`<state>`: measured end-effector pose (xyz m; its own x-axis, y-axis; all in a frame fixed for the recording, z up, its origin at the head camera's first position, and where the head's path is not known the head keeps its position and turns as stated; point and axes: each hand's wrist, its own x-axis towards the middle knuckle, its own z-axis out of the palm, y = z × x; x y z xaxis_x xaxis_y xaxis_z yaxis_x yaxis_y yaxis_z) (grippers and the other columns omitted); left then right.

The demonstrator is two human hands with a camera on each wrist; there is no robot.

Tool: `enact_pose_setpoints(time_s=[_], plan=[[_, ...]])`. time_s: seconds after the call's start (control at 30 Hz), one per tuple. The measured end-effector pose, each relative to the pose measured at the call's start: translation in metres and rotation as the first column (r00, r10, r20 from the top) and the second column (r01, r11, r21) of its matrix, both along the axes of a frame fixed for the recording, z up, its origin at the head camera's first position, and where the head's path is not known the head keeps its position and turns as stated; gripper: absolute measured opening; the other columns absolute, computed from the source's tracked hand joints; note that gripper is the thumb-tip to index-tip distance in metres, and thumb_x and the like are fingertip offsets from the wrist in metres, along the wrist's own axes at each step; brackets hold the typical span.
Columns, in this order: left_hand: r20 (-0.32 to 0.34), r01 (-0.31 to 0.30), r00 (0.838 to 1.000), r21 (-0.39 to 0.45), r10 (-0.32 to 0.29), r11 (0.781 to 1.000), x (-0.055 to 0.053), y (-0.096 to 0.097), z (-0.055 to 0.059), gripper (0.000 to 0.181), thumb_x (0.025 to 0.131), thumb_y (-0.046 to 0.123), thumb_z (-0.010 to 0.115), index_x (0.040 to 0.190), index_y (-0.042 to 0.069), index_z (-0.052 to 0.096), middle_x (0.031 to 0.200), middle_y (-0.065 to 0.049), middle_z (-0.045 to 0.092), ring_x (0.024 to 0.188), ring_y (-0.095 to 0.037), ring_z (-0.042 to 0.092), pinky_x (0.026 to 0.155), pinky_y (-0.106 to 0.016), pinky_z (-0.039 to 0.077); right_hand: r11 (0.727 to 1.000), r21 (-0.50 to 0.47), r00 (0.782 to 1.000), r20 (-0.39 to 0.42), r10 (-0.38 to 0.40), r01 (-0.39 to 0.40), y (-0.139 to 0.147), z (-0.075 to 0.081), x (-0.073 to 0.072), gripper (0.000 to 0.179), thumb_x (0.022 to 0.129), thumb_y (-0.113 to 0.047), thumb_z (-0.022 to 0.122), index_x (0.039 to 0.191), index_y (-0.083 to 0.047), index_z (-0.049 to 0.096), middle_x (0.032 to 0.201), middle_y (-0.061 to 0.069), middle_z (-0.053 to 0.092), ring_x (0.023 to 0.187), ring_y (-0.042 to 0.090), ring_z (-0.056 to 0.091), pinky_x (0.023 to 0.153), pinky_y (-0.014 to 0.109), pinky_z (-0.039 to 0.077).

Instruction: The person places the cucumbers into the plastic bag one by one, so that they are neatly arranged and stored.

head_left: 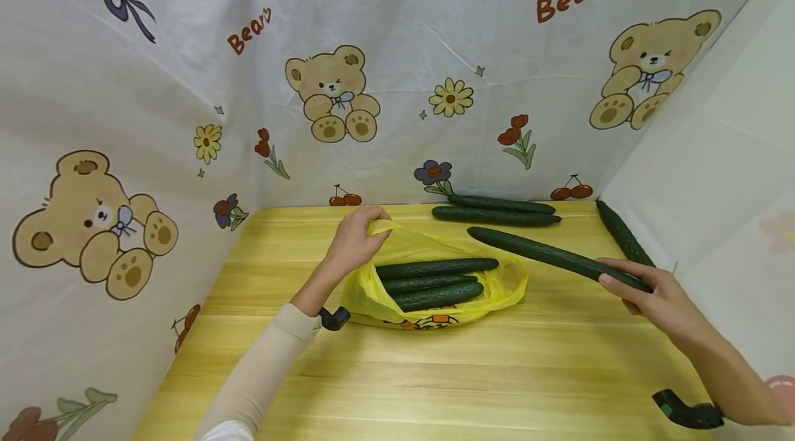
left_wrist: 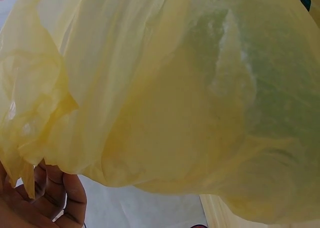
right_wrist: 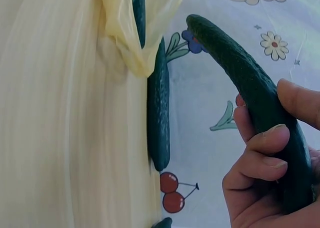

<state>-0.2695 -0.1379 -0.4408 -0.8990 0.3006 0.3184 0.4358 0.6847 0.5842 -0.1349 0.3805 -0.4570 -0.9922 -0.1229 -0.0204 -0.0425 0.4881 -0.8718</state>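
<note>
In the head view my right hand (head_left: 652, 289) grips a long dark green cucumber (head_left: 546, 252) near one end, holding it above the table, its far end pointing left toward a yellow plastic bag (head_left: 366, 303). The right wrist view shows thumb and fingers wrapped round this cucumber (right_wrist: 250, 72). My left hand (head_left: 360, 237) pinches the bag's upper left rim and lifts it, so the mouth gapes. Several cucumbers (head_left: 435, 286) lie inside the bag. In the left wrist view, the curled fingers (left_wrist: 72, 203) hold the gathered yellow film (left_wrist: 165, 112), with green showing through it.
Two cucumbers (head_left: 497, 215) lie side by side at the table's back edge, behind the bag. Another cucumber (head_left: 623, 234) lies along the right wall. The wooden table (head_left: 435, 379) meets bear-printed sheeting (head_left: 385, 172) at the back and left.
</note>
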Motion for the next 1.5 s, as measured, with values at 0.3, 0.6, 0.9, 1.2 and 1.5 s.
enact_pose_setpoints(time_s=[0.3,0.6,0.9,1.2,1.5], plan=[[0.004,-0.005,1.0,0.001,0.005,1.0,0.0,0.001,-0.002,0.013,0.101,0.02,0.077,0.113,0.016,0.078,0.126,-0.006,0.075,0.119,-0.031,0.072,0.103,-0.053,0.059,0.998,-0.024,0.998,-0.025,0.066,-0.066,-0.021,-0.002,-0.005,0.044,0.113,-0.018,0.058,0.156,-0.009,0.055,0.066,0.003,0.032,0.055,0.027,0.031,0.052,0.036,0.034],[0.015,-0.008,1.0,0.01,0.008,1.0,-0.001,0.001,-0.001,0.013,0.102,0.021,0.075,0.113,0.016,0.078,0.127,-0.006,0.075,0.12,-0.031,0.071,0.104,-0.053,0.059,0.989,-0.078,0.992,0.005,0.126,-0.125,-0.051,-0.002,-0.018,0.046,0.112,-0.02,0.06,0.153,-0.001,0.056,0.065,0.003,0.03,0.055,0.028,0.028,0.053,0.038,0.035],[0.0,0.0,1.0,0.002,0.0,1.0,-0.002,0.002,-0.001,0.012,0.101,0.02,0.076,0.112,0.017,0.078,0.124,-0.005,0.076,0.118,-0.03,0.072,0.103,-0.052,0.059,0.985,-0.07,0.982,0.094,0.165,-0.158,-0.081,-0.005,-0.037,0.052,0.109,-0.031,0.065,0.154,-0.006,0.057,0.068,-0.005,0.034,0.055,0.017,0.031,0.056,0.037,0.039],[-0.007,0.02,1.0,0.011,-0.02,1.0,-0.002,0.001,-0.001,0.013,0.101,0.02,0.077,0.114,0.019,0.078,0.124,-0.004,0.076,0.119,-0.03,0.072,0.103,-0.053,0.059,0.97,-0.054,0.965,0.109,0.24,-0.235,-0.113,-0.004,-0.063,0.051,0.108,-0.032,0.068,0.152,-0.009,0.06,0.095,0.007,0.06,0.055,0.011,0.029,0.051,0.034,0.036],[-0.001,0.031,1.0,0.007,-0.031,0.999,0.0,0.0,0.001,0.014,0.102,0.022,0.076,0.115,0.02,0.078,0.122,-0.003,0.077,0.118,-0.029,0.072,0.103,-0.053,0.059,0.953,-0.019,0.947,0.101,0.303,-0.303,-0.15,-0.003,-0.088,0.053,0.108,-0.033,0.068,0.153,-0.008,0.059,0.158,0.026,0.053,0.055,0.011,0.033,0.057,0.032,0.04]])
